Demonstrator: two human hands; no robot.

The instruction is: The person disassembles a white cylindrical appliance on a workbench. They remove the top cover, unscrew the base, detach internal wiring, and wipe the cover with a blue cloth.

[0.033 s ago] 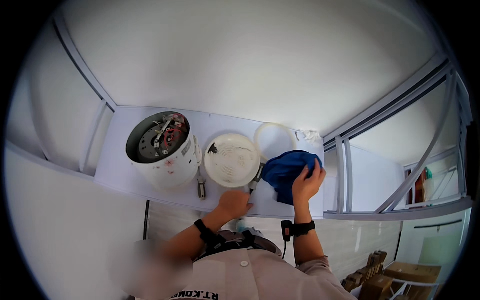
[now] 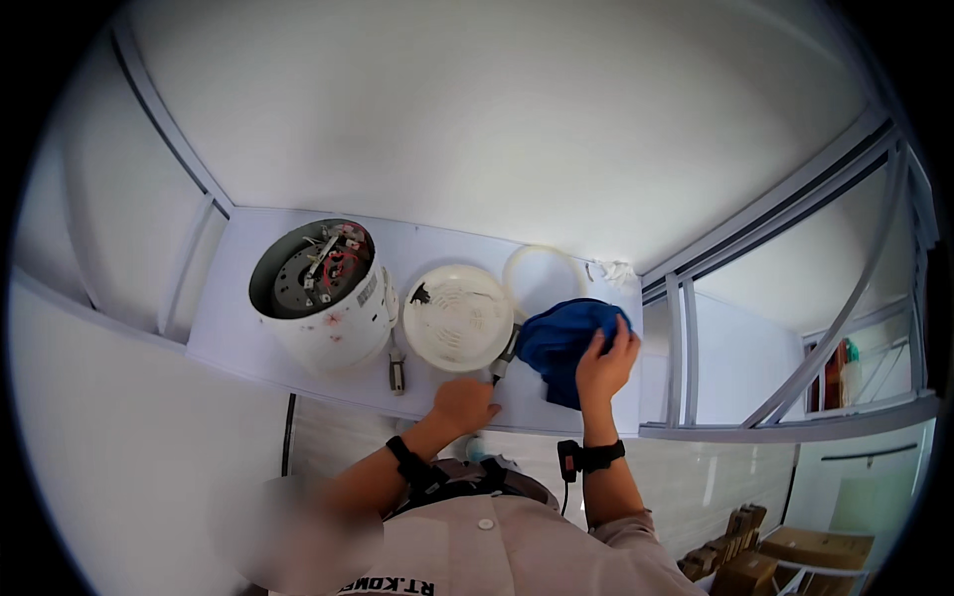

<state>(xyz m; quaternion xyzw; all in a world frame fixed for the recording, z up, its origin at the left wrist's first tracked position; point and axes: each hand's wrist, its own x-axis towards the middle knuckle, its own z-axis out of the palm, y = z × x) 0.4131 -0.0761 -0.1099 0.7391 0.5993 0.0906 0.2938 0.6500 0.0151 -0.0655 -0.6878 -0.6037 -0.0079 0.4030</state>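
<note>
My left hand [image 2: 464, 405] is closed at the front edge of the white table, around the thin dark end of a grey-handled tool [image 2: 505, 356]. Its exact kind is unclear, as my fingers hide that end. The handle points away from me, between a round cream vented cover [image 2: 459, 320] and a crumpled blue cloth [image 2: 558, 343]. My right hand [image 2: 608, 366] grips the right side of this cloth, thumb and fingers bent over it. At left stands a white floral appliance body [image 2: 343, 343], its open top showing a metal plate and red and white wires [image 2: 333, 266].
A second grey-handled tool [image 2: 397, 373] lies between the appliance body and the cover. Behind the cloth is a cream ring [image 2: 542, 248], with white crumpled material [image 2: 618, 272] at the far right corner. White walls and a metal frame [image 2: 686, 348] border the table [image 2: 224, 328].
The view has shifted very slightly. Both hands keep their grips, and the things on the table stay where they were.
</note>
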